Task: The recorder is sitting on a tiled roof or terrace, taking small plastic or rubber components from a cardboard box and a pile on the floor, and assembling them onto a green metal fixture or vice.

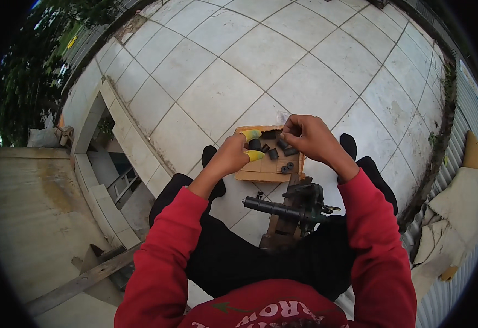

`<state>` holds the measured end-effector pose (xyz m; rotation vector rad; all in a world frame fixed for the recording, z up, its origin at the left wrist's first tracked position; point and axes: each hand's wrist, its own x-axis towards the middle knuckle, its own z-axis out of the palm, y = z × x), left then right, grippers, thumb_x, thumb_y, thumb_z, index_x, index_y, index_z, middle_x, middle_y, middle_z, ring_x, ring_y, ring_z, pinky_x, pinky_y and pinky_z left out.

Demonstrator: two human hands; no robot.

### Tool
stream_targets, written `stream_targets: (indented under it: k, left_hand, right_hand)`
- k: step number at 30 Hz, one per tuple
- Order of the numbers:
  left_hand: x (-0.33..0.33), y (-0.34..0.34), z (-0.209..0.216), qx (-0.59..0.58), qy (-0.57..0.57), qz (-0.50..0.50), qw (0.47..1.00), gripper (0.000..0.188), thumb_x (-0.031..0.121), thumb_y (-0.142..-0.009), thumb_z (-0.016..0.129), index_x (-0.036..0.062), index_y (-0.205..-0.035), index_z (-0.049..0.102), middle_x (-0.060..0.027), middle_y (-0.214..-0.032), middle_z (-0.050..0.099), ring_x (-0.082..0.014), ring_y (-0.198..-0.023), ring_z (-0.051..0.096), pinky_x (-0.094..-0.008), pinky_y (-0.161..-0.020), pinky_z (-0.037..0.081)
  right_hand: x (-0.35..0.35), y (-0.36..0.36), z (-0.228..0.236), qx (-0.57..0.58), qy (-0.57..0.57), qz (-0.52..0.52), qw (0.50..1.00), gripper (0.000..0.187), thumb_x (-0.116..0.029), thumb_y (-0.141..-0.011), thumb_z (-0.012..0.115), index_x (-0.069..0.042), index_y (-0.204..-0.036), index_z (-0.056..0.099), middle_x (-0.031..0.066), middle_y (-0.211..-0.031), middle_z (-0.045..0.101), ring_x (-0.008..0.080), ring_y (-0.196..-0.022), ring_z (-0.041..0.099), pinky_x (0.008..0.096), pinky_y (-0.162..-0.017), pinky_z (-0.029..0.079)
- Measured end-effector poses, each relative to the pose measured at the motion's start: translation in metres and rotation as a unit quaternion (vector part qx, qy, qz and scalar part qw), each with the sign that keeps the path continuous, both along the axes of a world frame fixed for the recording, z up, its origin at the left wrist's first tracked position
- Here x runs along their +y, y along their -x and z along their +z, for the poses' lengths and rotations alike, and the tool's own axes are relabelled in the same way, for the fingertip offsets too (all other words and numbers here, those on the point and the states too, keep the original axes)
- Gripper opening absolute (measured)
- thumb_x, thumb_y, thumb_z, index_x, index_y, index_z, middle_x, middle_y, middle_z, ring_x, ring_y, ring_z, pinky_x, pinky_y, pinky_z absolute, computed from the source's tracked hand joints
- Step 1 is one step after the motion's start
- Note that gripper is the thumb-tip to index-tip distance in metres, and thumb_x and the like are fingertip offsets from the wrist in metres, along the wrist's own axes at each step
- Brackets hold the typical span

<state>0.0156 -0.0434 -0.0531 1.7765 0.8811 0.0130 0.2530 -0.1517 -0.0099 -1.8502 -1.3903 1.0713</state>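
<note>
Over a cardboard box [263,169], left hand [233,153] straddles a black cylinder [255,144]; right hand [309,135], apart, curls at far right; both grips unclear; pinch lightly.

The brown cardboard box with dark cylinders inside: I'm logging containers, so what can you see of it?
The shallow brown cardboard box is open-topped and roughly rectangular, with worn-looking edges. It appears to lie flat on the pale tiled floor, near the middle of the view. Several short dark cylindrical pieces lie inside. The left hand, with yellow-covered fingertips, and the right hand are over its far part; whether they touch it is unclear.
</note>
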Motion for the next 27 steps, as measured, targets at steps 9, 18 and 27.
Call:
stream_targets:
  k: [9,18,27]
  left_hand:
    - [-0.005,0.033,-0.028,0.122,-0.197,-0.115,0.966,0.066,0.009,-0.085,0.082,0.0032,-0.146,0.057,-0.0219,-0.121,0.071,-0.0375,-0.111,0.068,-0.0436,-0.095,0.055]
    - [-0.017,0.026,0.047,0.095,-0.138,-0.145,0.975,0.054,0.005,-0.091,0.07,0.0,-0.143,0.055,-0.0238,-0.125,0.069,-0.0366,-0.116,0.066,-0.0419,-0.097,0.053]
    - [-0.026,0.021,0.048,-0.105,0.113,-0.124,0.98,0.059,0.008,-0.099,0.07,-0.0039,-0.152,0.048,-0.0114,-0.131,0.069,-0.0142,-0.119,0.063,-0.0264,-0.101,0.049]
  right_hand:
    - [0.006,0.034,-0.033,0.039,0.019,0.083,0.996,0.016,-0.014,-0.09,0.074,0.001,-0.093,0.072,0.0115,-0.082,0.075,0.0208,-0.076,0.07,0.035,-0.075,0.055]
    - [-0.002,0.055,-0.058,0.109,0.066,0.132,0.983,0.014,-0.012,-0.092,0.071,0.002,-0.09,0.071,0.0085,-0.082,0.075,0.0153,-0.077,0.07,0.0326,-0.075,0.056]
    - [-0.029,0.044,0.006,0.149,0.034,0.084,0.985,0.01,-0.009,-0.097,0.071,0.0,-0.102,0.072,0.0009,-0.084,0.073,0.0073,-0.075,0.065,0.0251,-0.068,0.051]
